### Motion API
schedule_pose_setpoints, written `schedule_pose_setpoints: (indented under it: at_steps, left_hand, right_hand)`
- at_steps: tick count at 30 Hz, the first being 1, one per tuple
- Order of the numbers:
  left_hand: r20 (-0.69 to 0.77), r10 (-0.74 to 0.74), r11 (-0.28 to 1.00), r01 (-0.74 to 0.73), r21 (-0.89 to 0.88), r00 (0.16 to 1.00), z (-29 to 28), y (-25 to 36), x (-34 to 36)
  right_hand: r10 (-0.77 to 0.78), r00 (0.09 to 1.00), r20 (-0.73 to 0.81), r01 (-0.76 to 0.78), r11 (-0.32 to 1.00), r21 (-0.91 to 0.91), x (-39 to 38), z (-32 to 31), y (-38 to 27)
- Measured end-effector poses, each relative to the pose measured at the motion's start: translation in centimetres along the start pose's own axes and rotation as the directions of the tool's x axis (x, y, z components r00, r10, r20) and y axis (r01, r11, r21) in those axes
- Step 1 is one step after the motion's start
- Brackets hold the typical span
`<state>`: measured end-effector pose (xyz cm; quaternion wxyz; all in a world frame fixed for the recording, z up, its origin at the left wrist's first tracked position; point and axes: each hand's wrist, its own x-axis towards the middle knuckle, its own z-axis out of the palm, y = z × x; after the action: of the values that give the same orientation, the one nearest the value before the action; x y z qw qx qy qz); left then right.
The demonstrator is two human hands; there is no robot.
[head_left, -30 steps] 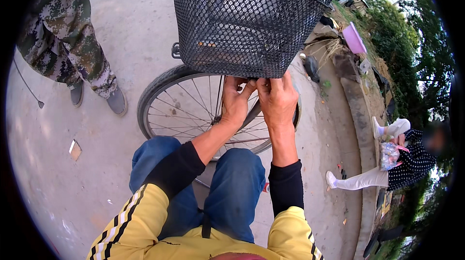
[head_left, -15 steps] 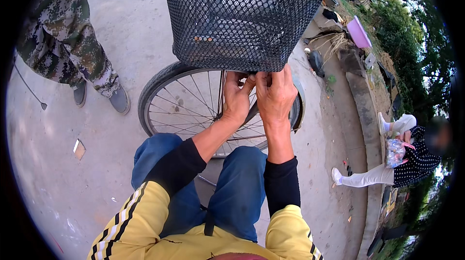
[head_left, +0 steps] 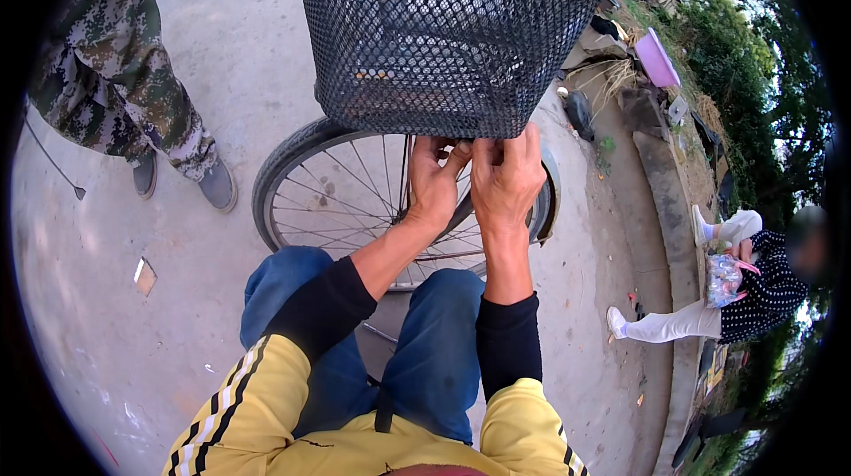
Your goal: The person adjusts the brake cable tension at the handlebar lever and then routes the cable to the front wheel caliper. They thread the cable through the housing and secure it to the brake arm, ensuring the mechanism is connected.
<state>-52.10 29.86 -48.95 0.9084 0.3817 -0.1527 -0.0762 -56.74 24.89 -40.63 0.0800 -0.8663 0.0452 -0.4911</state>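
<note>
A black wire-mesh bicycle basket (head_left: pixel 434 50) hangs at the top of the view, above a spoked bicycle wheel (head_left: pixel 341 192) with a dark tyre. Both my hands are at the underside of the basket's near lower edge. My left hand (head_left: pixel 434 183) has its thumb and fingers bent together there, the fingertips partly behind the rim. Right beside it, my right hand (head_left: pixel 507 176) pinches at the same edge with curled fingers. A small dark bit shows between the two hands, but what they hold is too small and hidden to name.
At the left stands a person in camouflage trousers (head_left: pixel 133 77). Another person in a dotted top (head_left: pixel 762 285) sits on the right by a low kerb (head_left: pixel 660 210), holding a clear bag (head_left: pixel 725 281). A pink basin (head_left: pixel 656 59) lies farther back. Concrete ground (head_left: pixel 177 299) surrounds the wheel.
The basket has tilted slightly and its lower edge sits a little lower. My right hand has shifted slightly, its fingers more curled; my left hand stays nearly in place.
</note>
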Motion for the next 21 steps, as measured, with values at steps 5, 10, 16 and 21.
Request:
schedule_pose_setpoints:
  at_steps: [5,10,16,21]
  left_hand:
    - [0.062,-0.089,0.996,0.088,0.015,0.994,-0.6,-0.2,-0.1]
    - [0.046,-0.081,0.996,0.082,-0.022,0.996,-0.8,-0.3,-0.1]
    - [0.033,-0.048,0.993,0.051,-0.111,0.998,-0.4,-0.1,-0.2]
    - [0.067,-0.069,0.977,0.081,-0.198,0.995,-0.6,-0.8,-0.1]
  right_hand:
    - [-0.057,0.998,0.034,0.058,0.998,-0.018,-0.4,-0.7,0.7]
    - [0.034,0.999,-0.014,-0.032,0.993,0.114,-0.6,-0.1,0.4]
    - [0.269,0.95,-0.156,-0.232,0.947,0.223,-1.4,1.3,-1.4]
    - [0.441,0.88,-0.18,-0.372,0.872,0.318,-1.1,1.1,-3.0]
